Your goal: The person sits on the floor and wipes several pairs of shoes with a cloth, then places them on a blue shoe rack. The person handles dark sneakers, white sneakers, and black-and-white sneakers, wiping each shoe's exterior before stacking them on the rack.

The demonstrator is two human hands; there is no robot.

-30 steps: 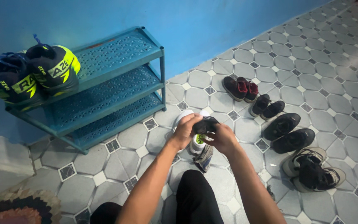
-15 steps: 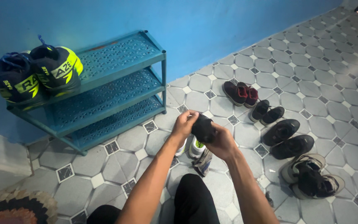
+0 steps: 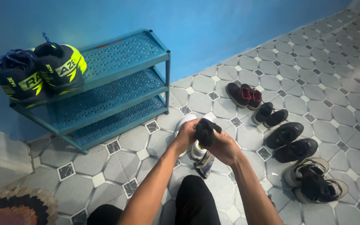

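Above the grey octagon-tiled floor [image 3: 313, 62], near the middle of the view, the left hand [image 3: 186, 135] and the right hand [image 3: 225, 146] meet around a small black bundle of soft fabric [image 3: 206, 130]. Both hands have their fingers curled closed on it, the left gripping its near-left side and the right cupping it from below and from the right, so that the fabric bulges up between them. Directly beneath the hands stands a pair of white sneakers with a yellow-green patch [image 3: 197, 148] on the floor, partly hidden by the hands, and just below those lies a crumpled grey patterned cloth [image 3: 205, 163]. Black trousers [image 3: 196, 200] cover the person's legs at the bottom edge. To the left, against the blue wall [image 3: 213, 29], stands a teal plastic three-tier shoe rack [image 3: 117, 83]; on the left end of its top shelf sits a pair of black and neon-yellow sports shoes with blue laces [image 3: 38, 75]. To the right of the hands, well apart, four pairs form a line on the tiles: dark maroon-lined shoes [image 3: 243, 94], small black shoes [image 3: 270, 114], larger black shoes [image 3: 291, 141] and grey-and-black sneakers [image 3: 314, 180]. A woven mat [image 3: 17, 206] shows at the bottom left corner.
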